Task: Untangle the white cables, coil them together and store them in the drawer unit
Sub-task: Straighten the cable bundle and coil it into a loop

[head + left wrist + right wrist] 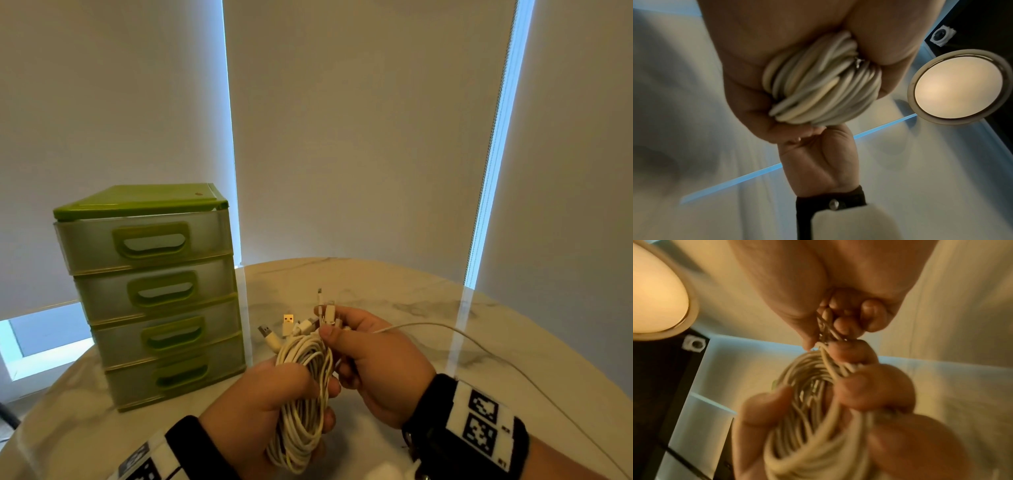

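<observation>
White cables (pixel 301 394) are mostly wound into one coil, held above the counter's (pixel 394 284) near edge. The left hand (pixel 260 407) has its grip wrapped round the coil's middle; the right hand (pixel 373 359) pinches the plug ends at the top. One strand (pixel 479 342) trails off toward the counter's right edge, so coiling seems nearly but not quite finished. The drawer unit (pixel 154 291) stands at the left edge, all four drawers closed: opening one and stowing the coil are left.
</observation>
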A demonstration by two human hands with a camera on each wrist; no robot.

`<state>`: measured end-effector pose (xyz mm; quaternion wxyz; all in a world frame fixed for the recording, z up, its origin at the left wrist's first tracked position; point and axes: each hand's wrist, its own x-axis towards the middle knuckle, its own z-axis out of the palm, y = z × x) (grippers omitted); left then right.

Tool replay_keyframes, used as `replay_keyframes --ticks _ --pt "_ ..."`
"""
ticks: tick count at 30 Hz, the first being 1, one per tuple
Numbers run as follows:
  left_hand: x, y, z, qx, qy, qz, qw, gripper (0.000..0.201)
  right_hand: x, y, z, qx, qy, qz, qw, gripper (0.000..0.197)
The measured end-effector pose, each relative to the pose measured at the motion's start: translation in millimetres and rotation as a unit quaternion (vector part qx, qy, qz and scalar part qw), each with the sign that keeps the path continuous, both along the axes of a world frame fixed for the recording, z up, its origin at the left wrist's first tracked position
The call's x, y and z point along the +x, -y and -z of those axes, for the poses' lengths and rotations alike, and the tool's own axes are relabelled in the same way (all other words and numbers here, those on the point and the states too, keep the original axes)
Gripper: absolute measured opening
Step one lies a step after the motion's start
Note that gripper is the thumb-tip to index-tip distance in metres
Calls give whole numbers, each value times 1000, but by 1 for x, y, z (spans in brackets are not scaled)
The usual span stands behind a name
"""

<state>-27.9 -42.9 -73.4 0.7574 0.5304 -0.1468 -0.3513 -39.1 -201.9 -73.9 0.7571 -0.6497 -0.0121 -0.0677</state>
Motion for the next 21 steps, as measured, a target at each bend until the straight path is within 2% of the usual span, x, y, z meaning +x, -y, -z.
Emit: replay_keyframes --ticks 2,4,9,12,14,16,19,21 --pt "-1 0 -1 19 2 1 1000 64 -1 3 -3 -10 -11 1 1000 18" --pt "-2 1 -1 34 -7 0 999 71 -3 5 -6 -65 7 26 998 21" --pt "-11 5 -4 -25 -92 -13 995 54 -8 -3 -8 -163 107 91 977 26" --pt "-12 5 -6 -82 -125 -8 989 59 -11 -8 -7 -162 141 101 971 26" --pt "-12 3 -8 -104 -136 3 985 61 -12 -11 -7 -131 145 90 976 34" --pt "-11 2 -9 -107 -139 10 985 63 -11 -10 -8 -142 133 66 979 43" --pt "-9 3 -7 -84 -127 11 988 48 -8 -5 -7 -181 97 53 977 30" --pt "-7 3 -4 -73 -112 13 991 39 -6 -4 -6 -156 78 59 983 20"
